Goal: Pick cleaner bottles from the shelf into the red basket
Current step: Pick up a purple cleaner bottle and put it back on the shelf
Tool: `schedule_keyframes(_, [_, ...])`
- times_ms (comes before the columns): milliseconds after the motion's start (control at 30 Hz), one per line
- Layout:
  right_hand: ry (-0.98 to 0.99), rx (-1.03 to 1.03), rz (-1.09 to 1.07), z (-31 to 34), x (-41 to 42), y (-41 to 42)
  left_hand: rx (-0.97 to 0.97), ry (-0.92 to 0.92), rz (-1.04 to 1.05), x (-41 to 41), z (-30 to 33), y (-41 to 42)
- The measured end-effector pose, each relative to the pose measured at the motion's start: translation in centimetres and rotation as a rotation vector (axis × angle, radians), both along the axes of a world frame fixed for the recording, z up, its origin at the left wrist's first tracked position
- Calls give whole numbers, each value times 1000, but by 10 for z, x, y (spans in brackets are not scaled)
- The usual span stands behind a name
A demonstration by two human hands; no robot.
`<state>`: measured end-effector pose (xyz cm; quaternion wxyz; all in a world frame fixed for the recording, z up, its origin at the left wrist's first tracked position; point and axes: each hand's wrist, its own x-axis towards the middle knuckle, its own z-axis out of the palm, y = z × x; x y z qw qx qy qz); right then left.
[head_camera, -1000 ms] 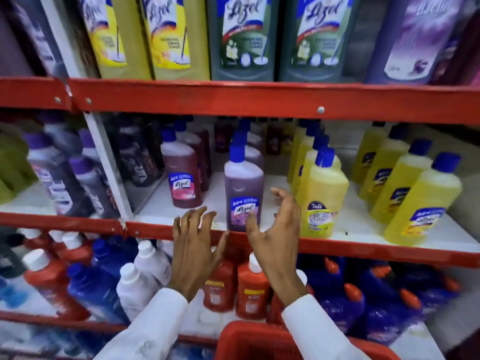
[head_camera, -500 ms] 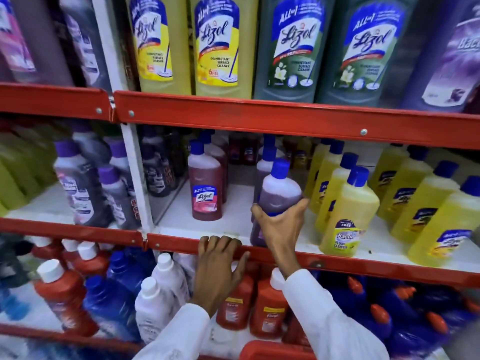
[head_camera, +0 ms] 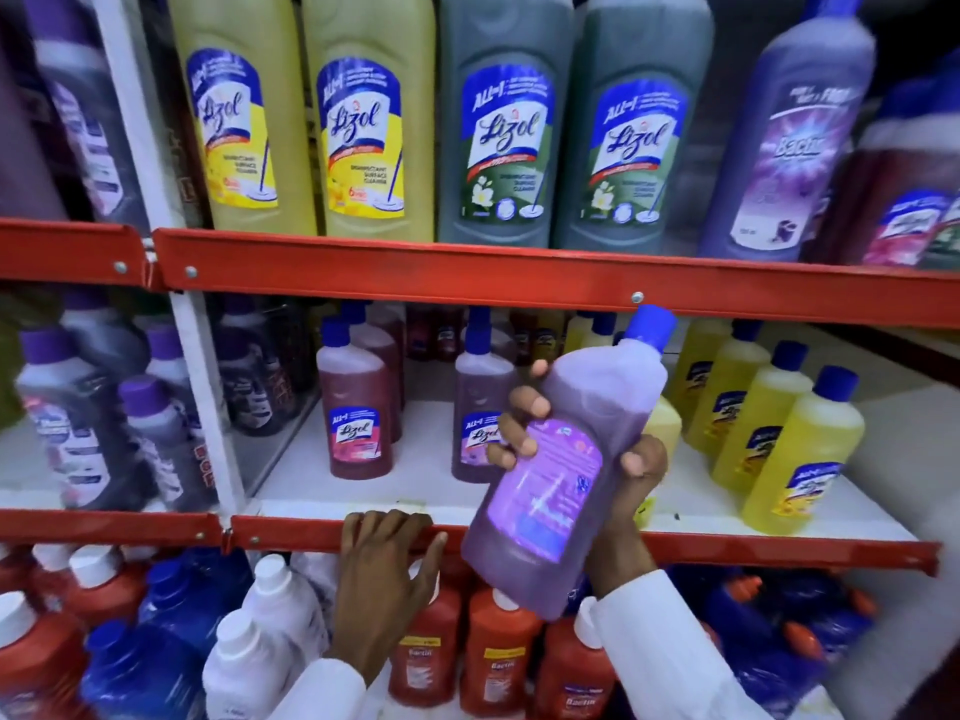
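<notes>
My right hand grips a purple cleaner bottle with a blue cap, held tilted in front of the middle shelf, cap up and to the right. My left hand rests with its fingers curled over the red front rail of the middle shelf. A dark red Lizol bottle and another purple one stand on the white shelf board behind. The red basket is out of view.
Yellow bottles line the right of the middle shelf. Large yellow and green Lizol bottles fill the top shelf above a red rail. Red, white and blue bottles crowd the lower shelf. A white upright divides the left bay.
My right hand has lifted the purple bottle off the middle shelf and tilted it toward me. My left hand stayed on the rail. The view rose and the basket dropped out of sight.
</notes>
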<state>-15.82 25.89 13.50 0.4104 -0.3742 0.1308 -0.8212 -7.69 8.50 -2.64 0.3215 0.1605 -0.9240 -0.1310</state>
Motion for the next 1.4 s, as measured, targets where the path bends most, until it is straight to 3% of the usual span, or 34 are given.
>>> schedule_keyframes(167, [97,-129,128,3,3,7,-16,19,5,-1,-7,-4])
schedule_keyframes(267, [171,-65,17,-3,1,15,-26,29,16,-5,-11,-6])
schedule_keyframes(300, [162,5,-121,-5,2,18,-23,41,17,-6,-12,-7])
schedule_keyframes(367, [216,230,-602,-7,7,21,-20,65,25,-7,-14,-7])
schedule_keyframes(433, [342,449,-1060,-5,17,16,-22,63,39,-8,-14,-6])
schedule_keyframes(500, [465,608,-1386,-3,28,7,-31,41,48,-8,-14,-5])
schedule_keyframes(567, [554,680,-1636,-2,36,-2,-34,21,56,-8,-13,-4])
schedule_keyframes(667, [609,737,-1828,-2,39,-11,-31,11,58,-6,-12,-3])
schedule_keyframes(767, [602,750,-1849,-4,38,-16,-16,6,54,-5,-10,-2])
schedule_keyframes(1100, [411,768,-1513,-20,5,-44,43,-24,25,0,-5,1])
schedule_keyframes(1400, [463,895,-1533,-59,-17,-85,77,8,-8,-1,-10,-2])
